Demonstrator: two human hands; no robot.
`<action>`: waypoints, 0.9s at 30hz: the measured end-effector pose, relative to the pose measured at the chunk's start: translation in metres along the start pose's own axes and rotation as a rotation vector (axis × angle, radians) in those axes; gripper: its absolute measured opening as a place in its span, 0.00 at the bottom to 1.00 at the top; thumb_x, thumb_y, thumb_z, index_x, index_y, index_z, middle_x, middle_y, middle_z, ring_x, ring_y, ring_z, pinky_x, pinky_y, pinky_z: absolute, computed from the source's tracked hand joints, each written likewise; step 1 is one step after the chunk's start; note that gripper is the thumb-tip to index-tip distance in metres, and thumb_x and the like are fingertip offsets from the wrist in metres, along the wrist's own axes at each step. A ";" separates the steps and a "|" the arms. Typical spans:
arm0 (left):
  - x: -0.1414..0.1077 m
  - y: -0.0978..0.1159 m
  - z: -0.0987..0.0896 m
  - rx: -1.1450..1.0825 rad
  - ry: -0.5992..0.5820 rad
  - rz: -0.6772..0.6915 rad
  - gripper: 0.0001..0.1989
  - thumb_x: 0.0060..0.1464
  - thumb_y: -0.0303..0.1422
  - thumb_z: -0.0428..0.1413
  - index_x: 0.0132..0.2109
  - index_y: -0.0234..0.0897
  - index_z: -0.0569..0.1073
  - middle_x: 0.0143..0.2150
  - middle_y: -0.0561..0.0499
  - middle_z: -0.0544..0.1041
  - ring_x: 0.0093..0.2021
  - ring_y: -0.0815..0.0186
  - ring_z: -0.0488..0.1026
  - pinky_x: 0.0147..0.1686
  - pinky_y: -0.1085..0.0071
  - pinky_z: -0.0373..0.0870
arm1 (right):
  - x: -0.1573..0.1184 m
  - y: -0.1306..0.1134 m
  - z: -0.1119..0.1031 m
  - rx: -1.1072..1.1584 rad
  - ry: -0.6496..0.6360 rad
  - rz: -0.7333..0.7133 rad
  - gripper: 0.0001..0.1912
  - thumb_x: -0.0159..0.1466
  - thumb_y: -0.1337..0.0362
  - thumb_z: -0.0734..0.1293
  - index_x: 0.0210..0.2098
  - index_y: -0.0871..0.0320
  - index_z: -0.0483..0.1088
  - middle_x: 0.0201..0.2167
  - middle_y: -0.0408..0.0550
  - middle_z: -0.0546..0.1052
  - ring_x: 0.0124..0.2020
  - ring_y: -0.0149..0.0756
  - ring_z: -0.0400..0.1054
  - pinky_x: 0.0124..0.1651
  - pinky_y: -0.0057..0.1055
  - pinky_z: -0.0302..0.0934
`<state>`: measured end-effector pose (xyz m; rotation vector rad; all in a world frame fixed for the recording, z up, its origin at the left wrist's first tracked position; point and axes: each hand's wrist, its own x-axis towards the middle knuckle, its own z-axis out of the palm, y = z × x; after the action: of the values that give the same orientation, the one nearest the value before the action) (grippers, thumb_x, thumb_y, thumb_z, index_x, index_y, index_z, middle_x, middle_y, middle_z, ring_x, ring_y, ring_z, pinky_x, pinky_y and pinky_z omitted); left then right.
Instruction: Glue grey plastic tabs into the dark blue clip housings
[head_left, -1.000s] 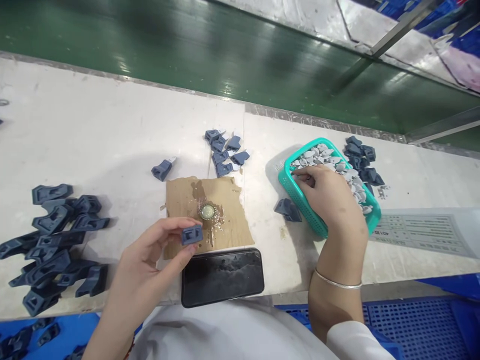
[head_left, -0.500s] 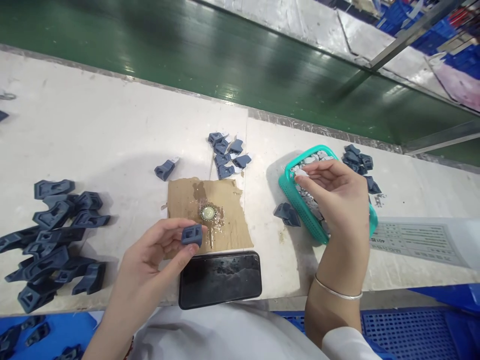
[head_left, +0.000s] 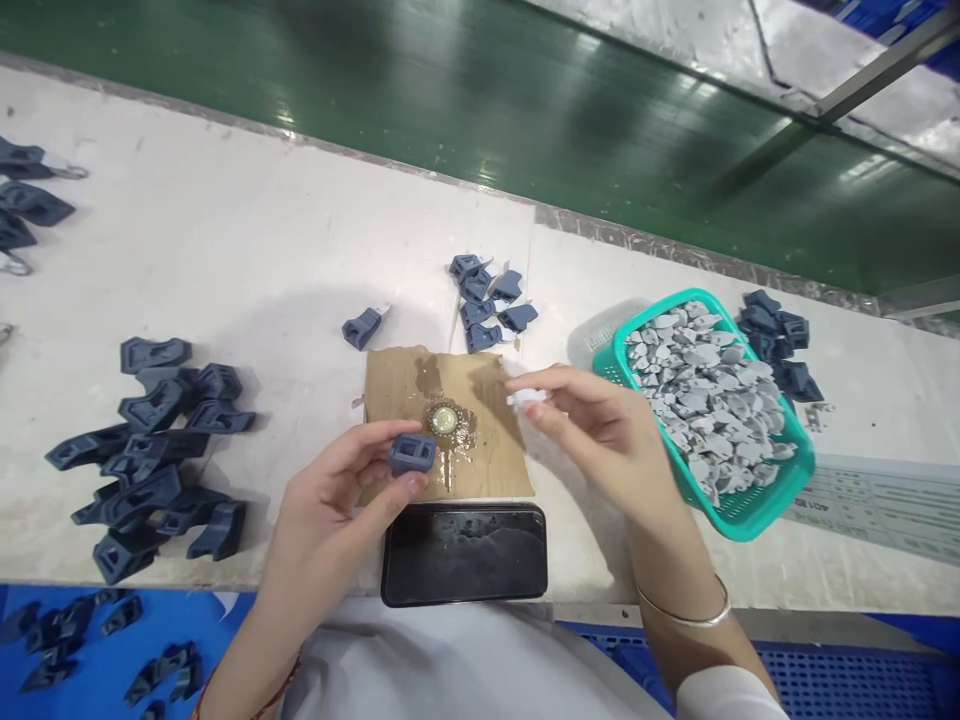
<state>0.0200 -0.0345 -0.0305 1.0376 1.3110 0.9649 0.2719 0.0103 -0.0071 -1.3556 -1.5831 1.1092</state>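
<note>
Between thumb and fingers, my left hand (head_left: 341, 500) pinches a dark blue-grey block (head_left: 412, 454) whose rectangular openings face up. My right hand (head_left: 600, 430) grips a small white piece (head_left: 528, 398) at its fingertips, above the right edge of a brown cardboard sheet (head_left: 390, 385). A round, pale, wet spot (head_left: 445, 420) lies on the cardboard, with shiny liquid around it. Beside my right hand stands a green basket (head_left: 757, 520) filled with light grey pieces (head_left: 709, 385). A black phone (head_left: 465, 555) lies just below the cardboard.
Many dark blocks (head_left: 154, 405) are heaped at the left. A smaller group (head_left: 478, 312) lies behind the cardboard, with a single block (head_left: 363, 327) to its left. More blocks (head_left: 772, 325) sit behind the basket, and a printed sheet (head_left: 885, 500) lies at the right.
My right hand has moved left from over the basket to the cardboard's edge, carrying the white piece. The left hand still holds the block, now turned slightly. The view has shifted.
</note>
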 end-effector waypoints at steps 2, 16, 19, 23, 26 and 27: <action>0.000 -0.001 0.000 -0.009 0.006 0.043 0.11 0.61 0.35 0.67 0.50 0.46 0.83 0.44 0.51 0.87 0.43 0.64 0.85 0.44 0.74 0.83 | -0.001 0.003 0.011 -0.096 -0.042 -0.037 0.05 0.69 0.65 0.72 0.45 0.54 0.79 0.39 0.44 0.84 0.35 0.31 0.75 0.38 0.28 0.69; 0.000 0.002 -0.003 0.023 0.065 0.155 0.13 0.57 0.26 0.68 0.47 0.48 0.84 0.43 0.53 0.88 0.43 0.64 0.85 0.42 0.73 0.83 | 0.009 0.009 0.037 -0.378 -0.202 -0.365 0.05 0.75 0.70 0.64 0.48 0.58 0.71 0.44 0.51 0.82 0.46 0.36 0.77 0.51 0.32 0.71; 0.001 0.001 -0.003 -0.100 0.056 0.130 0.11 0.57 0.25 0.68 0.44 0.47 0.82 0.42 0.53 0.87 0.41 0.64 0.86 0.38 0.74 0.84 | 0.009 0.011 0.039 -0.449 -0.215 -0.429 0.05 0.76 0.69 0.63 0.48 0.59 0.71 0.41 0.52 0.81 0.43 0.39 0.76 0.49 0.34 0.71; 0.001 -0.002 -0.003 -0.207 0.016 0.080 0.13 0.58 0.25 0.68 0.47 0.46 0.81 0.41 0.53 0.86 0.39 0.65 0.86 0.39 0.75 0.85 | 0.009 0.012 0.042 -0.538 -0.258 -0.486 0.06 0.76 0.69 0.61 0.48 0.61 0.71 0.40 0.54 0.81 0.42 0.42 0.76 0.47 0.37 0.73; 0.001 -0.003 -0.002 -0.217 -0.005 0.104 0.18 0.58 0.23 0.67 0.52 0.47 0.83 0.41 0.53 0.84 0.39 0.68 0.85 0.41 0.77 0.85 | 0.009 0.012 0.043 -0.563 -0.263 -0.519 0.07 0.77 0.69 0.61 0.48 0.61 0.71 0.39 0.54 0.81 0.41 0.42 0.75 0.45 0.37 0.73; 0.001 -0.003 -0.002 -0.208 -0.008 0.117 0.17 0.58 0.22 0.66 0.51 0.47 0.83 0.42 0.53 0.83 0.39 0.69 0.85 0.41 0.78 0.84 | 0.009 0.012 0.043 -0.560 -0.257 -0.523 0.07 0.77 0.69 0.61 0.48 0.61 0.71 0.39 0.54 0.81 0.40 0.42 0.75 0.45 0.37 0.73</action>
<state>0.0176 -0.0342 -0.0341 0.9638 1.1259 1.1579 0.2345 0.0137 -0.0322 -1.0401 -2.3870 0.5483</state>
